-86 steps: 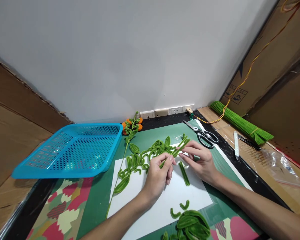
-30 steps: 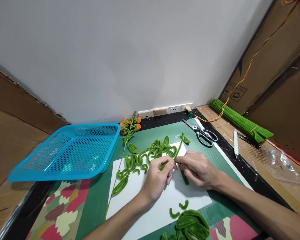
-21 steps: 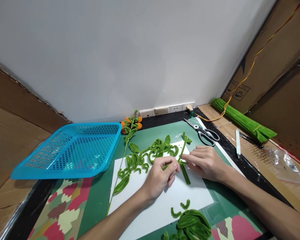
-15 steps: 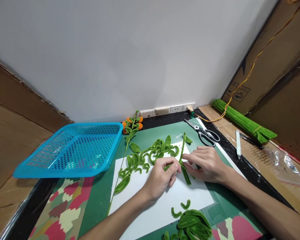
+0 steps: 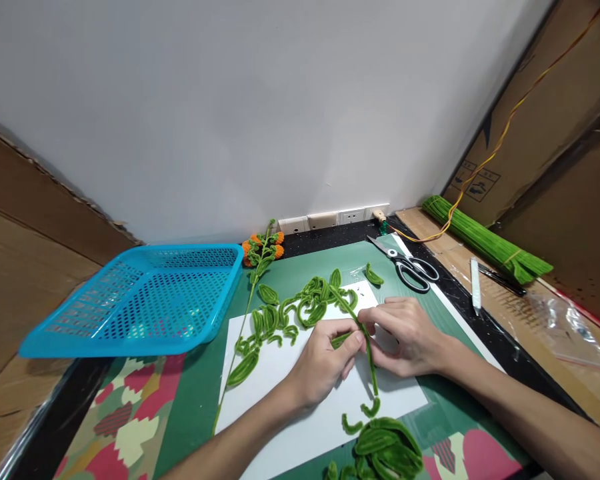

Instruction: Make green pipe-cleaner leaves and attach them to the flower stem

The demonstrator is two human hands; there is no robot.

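Note:
My left hand [image 5: 323, 360] is closed in a pinch on a green pipe cleaner [image 5: 373, 375] over the white sheet [image 5: 295, 420]. My right hand [image 5: 407, 337] grips the same fuzzy stem from the other side, thumb and forefinger bent around it. One end of the stem points up and left, the other down toward the front. Another green piece shows beside the left fingers, partly hidden by them. Beyond the hands lie several curled pipe cleaner leaves [image 5: 316, 312]. A cluster of larger green leaves [image 5: 387, 448] sits near the front edge, with small curved pieces beside it.
A blue basket [image 5: 130, 345] stands at left. A stem with orange flowers [image 5: 254, 285] lies beside it. Scissors [image 5: 414, 275] rest at back right, near a white cutter [image 5: 475, 287] and a bundle of green pipe cleaners [image 5: 485, 237]. A yellow cord [image 5: 503, 137] hangs by cardboard.
The green stem between my hands has swung from nearly upright to leaning up and left, its lower end now nearer the front. My right hand has shifted slightly left and toward me.

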